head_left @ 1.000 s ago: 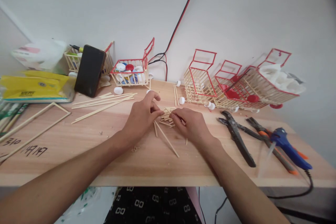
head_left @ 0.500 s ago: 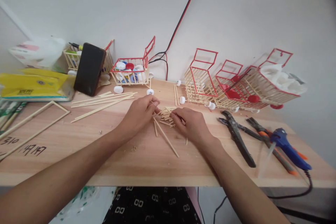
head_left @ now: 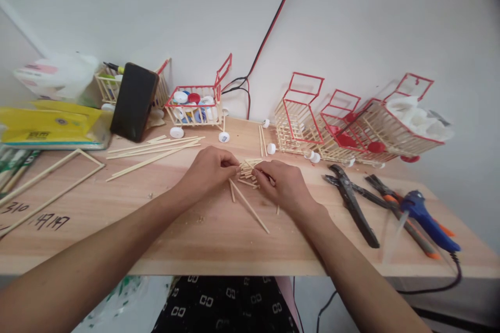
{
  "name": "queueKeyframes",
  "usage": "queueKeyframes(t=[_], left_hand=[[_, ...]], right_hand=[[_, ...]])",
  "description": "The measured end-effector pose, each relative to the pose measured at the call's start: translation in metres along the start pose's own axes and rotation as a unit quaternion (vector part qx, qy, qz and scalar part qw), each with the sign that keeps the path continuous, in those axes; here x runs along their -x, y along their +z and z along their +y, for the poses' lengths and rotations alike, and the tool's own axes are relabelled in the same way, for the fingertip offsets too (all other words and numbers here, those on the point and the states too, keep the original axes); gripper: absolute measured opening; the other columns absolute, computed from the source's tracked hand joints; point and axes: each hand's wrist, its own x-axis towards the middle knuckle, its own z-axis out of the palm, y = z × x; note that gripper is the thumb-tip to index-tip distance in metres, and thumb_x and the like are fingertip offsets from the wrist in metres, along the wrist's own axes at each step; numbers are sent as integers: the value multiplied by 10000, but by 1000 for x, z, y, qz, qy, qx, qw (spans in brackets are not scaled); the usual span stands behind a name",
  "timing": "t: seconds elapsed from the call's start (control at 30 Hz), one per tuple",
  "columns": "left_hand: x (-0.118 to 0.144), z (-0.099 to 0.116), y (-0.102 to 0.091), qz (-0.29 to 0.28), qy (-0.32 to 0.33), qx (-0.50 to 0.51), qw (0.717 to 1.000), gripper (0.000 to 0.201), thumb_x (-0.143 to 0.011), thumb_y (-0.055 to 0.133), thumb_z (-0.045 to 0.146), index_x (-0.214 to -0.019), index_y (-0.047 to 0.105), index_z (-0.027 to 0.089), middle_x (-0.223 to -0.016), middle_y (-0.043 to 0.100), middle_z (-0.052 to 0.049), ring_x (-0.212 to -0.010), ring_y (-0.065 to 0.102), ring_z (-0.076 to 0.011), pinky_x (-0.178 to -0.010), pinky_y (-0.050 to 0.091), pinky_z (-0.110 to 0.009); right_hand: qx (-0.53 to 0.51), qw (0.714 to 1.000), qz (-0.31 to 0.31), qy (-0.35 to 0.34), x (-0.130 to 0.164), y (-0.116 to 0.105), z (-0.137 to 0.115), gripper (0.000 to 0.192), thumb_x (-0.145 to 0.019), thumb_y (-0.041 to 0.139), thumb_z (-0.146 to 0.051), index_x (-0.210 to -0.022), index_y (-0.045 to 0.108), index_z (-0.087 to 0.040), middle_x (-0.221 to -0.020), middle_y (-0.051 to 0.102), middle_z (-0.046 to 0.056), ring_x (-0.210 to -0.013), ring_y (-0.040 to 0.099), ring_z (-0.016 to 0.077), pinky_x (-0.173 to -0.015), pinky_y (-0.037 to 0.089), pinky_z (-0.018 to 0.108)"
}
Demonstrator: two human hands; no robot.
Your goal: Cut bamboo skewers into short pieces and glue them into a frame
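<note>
My left hand (head_left: 211, 167) is closed in a pinch at the left edge of a small pile of short wooden sticks (head_left: 247, 173). What its fingertips hold is too small to make out. Across the pile, my right hand (head_left: 284, 182) pinches a thin wooden stick whose end points toward my left fingers. A longer stick (head_left: 252, 209) lies slanted on the table just below the pile, with a shorter piece (head_left: 232, 191) beside it. Part of the pile is hidden behind my fingers.
Long sticks (head_left: 156, 153) and a stick frame (head_left: 91, 158) lie left. Stick-built carts (head_left: 195, 106) with red rims and a phone (head_left: 135, 101) stand along the wall. Cutters (head_left: 353, 208), pliers (head_left: 406, 218) and a blue glue gun (head_left: 429, 221) lie on the wooden table (head_left: 164, 242).
My left hand has turned and its fingers have closed into a pinch, reaching slightly right toward the pile. The right hand has hardly moved.
</note>
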Motion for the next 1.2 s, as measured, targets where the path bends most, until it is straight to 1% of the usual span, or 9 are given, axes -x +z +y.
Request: queueKeyframes(t=[0.13,0.27,0.57,0.83,1.0,1.2], left_hand=[[-1,0,0,3,4,-1,1000,153,-701,574,183,-671,721,150,-622,680,-13,-621,590,-140,-578,413,-224],[-1,0,0,11,10,2,1000,153,-704,573,189,-675,717,147,-607,671,-12,-595,573,-133,-556,403,-219],[2,3,2,23,4,15,1000,169,-707,559,167,-682,726,157,-639,699,-15,-615,612,-140,-558,416,-214],[2,3,3,33,20,12,999,164,-726,562,174,-703,723,154,-615,678,0,-584,585,-122,-540,387,-204],[2,1,4,39,31,10,999,173,-730,551,188,-708,719,154,-633,687,-8,-607,596,-133,-557,402,-210],[2,0,6,42,30,7,999,173,-739,549,193,-699,714,156,-626,679,-6,-596,584,-131,-556,398,-212]], right_hand=[[-5,1000,2,-5,-1,0,0,224,-909,471,-240,-723,583,-185,-657,572,5,-649,498,124,-598,285,239],[-13,1000,3,-9,0,-1,0,228,-917,470,-245,-735,594,-187,-678,592,12,-674,511,129,-611,297,237],[0,1000,11,-20,0,1,3,254,-927,459,-255,-724,598,-191,-674,594,17,-674,512,136,-608,301,236],[2,1000,17,-19,0,0,1,241,-928,460,-251,-740,598,-192,-701,618,21,-693,523,139,-622,308,234],[2,1000,19,-15,0,1,2,239,-925,464,-246,-738,601,-189,-705,619,24,-701,528,139,-625,308,233],[7,1000,21,-19,0,2,3,252,-929,456,-255,-737,605,-187,-696,614,28,-693,526,141,-617,300,237]])
